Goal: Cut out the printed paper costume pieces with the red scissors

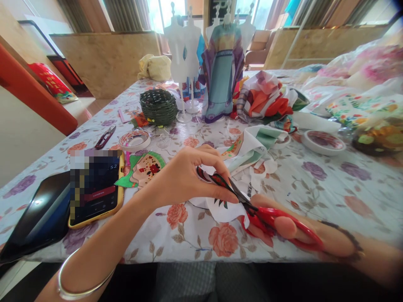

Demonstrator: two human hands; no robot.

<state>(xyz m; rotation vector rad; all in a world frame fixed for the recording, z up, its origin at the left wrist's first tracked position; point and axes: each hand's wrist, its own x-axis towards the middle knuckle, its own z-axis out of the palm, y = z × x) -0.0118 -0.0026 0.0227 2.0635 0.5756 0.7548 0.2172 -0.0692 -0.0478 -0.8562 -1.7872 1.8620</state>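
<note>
My right hand [283, 228] is wrapped round the red handles of a pair of scissors [292, 230]. Their dark blades point up and left, against a piece of printed white fabric [224, 209]. Thumb and fingers of my left hand [195, 172] pinch that fabric close to the blade tips. Part of the fabric hides behind my left fingers. Left of my left forearm lies a cut printed piece [146, 167] with a green edge and red flowers. Beyond my hands rests a folded white and green printed fabric [261, 142].
Two dark phones, one in a yellow case [119, 201], lie at the left. Thread snips [105, 137], a tape roll [135, 139], a green woven basket [158, 105] and white mannequin stands [179, 50] stand farther back. Another tape roll [323, 141] and plastic bags [362, 79] are at the right.
</note>
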